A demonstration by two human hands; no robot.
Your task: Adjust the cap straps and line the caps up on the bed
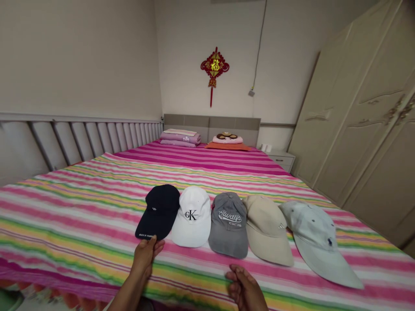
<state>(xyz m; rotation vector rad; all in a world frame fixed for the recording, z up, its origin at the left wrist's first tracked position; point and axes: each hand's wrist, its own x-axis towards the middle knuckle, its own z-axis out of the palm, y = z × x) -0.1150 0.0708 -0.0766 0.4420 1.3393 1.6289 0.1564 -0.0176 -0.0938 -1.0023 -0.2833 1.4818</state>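
Observation:
Several baseball caps lie in a row on the striped bedspread, brims toward me. At the left end is a dark navy cap (161,207); my left hand (146,255) is at its brim, thumb on the edge and fingers partly beneath. Beside it sit a white cap (194,207) with black "CK" letters and a grey cap (229,237) with white "Always" lettering. Farther right come a beige cap (264,220) and a pale grey-green cap (313,229) with a small dark logo. Below the grey cap's brim, my right hand (244,285) is empty, fingers loosely bent and apart.
The bed carries a striped spread (81,224). Folded purple bedding (181,138) and a pink folded item (227,139) lie by the headboard (233,125). A slatted rail (74,138) runs along the left; a nightstand (282,159) and wardrobe (356,108) stand right.

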